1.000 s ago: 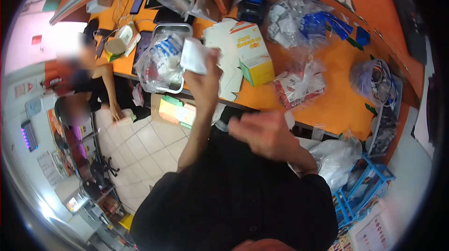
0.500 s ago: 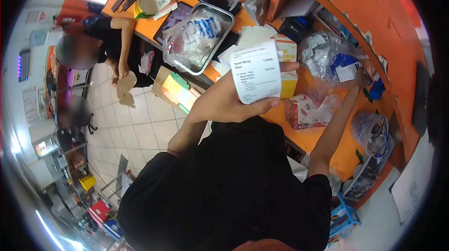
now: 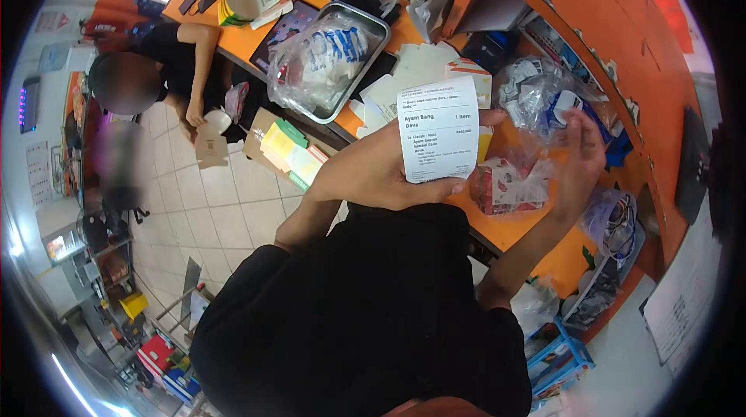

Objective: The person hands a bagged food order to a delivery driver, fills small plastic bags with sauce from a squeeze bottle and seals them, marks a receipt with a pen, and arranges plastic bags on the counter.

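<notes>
A printed white paper receipt is held up in my left hand, thumb along its lower edge and fingers behind it. My right hand is raised over the right part of the orange counter, its fingertips pinching a small white piece. Below the fingertips lies a clear plastic bag with white packets and blue items. Between my hands sits a red-and-white package in clear plastic. Behind the receipt a yellow and white box is partly hidden.
A metal tray holds a plastic bag with blue lettering. A co-worker at the left holds a piece of cardboard. An open carton is beside the counter. A bin of cables stands at the right.
The receipt in my left hand has shifted slightly right and turned more upright. My right hand has lifted from the plastic bag with the small white piece.
</notes>
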Tool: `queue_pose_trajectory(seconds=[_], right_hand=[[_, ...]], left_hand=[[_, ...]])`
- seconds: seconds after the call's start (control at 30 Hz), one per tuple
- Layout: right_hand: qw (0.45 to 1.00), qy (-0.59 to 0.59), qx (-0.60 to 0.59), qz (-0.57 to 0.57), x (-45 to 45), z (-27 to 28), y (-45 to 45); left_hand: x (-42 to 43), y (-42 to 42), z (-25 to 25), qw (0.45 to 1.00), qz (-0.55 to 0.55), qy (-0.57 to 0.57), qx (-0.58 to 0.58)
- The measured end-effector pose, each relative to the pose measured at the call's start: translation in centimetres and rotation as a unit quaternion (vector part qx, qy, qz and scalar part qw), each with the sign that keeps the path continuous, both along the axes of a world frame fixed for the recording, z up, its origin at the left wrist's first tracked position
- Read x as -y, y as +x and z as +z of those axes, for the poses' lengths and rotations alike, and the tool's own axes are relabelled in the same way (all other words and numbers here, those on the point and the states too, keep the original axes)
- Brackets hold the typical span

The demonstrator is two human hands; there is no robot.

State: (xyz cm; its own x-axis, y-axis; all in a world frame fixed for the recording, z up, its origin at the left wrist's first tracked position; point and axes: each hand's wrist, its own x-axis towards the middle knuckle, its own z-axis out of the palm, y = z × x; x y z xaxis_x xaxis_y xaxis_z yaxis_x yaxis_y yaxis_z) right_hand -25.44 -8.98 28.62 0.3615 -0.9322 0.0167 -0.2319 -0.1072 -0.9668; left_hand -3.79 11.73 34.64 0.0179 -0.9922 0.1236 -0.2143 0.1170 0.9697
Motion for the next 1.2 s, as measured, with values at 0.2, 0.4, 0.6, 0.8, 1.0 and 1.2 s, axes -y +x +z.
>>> queue_pose_trajectory(seconds=[0.2,0.4,0.6,0.8,1.0,1.2], right_hand=[[0.971,0.003,0.172,0.164,-13.6,3.7,4.7],[0.967,0.08,0.156,0.184,-17.6,5.1,4.8],[0.929,0.209,0.168,0.254,-22.0,5.8,5.7],[0.933,0.23,0.194,0.197,-28.6,6.9,7.3],[0.948,0.212,0.185,0.15,-35.5,6.2,7.8],[0.952,0.234,0.181,0.071,-41.2,5.6,6.0]], left_hand=[[-0.2,-1.2,-1.1,0.994,0.039,-0.073,0.077],[-3.2,1.2,0.5,0.995,-0.066,-0.036,0.063],[-5.1,0.8,2.7,0.987,0.034,-0.044,-0.154],[-8.3,2.4,3.4,0.921,-0.019,-0.069,-0.382],[-11.9,2.9,3.4,0.865,-0.048,-0.083,-0.493],[-14.7,0.4,2.5,0.79,-0.143,-0.017,-0.596]])
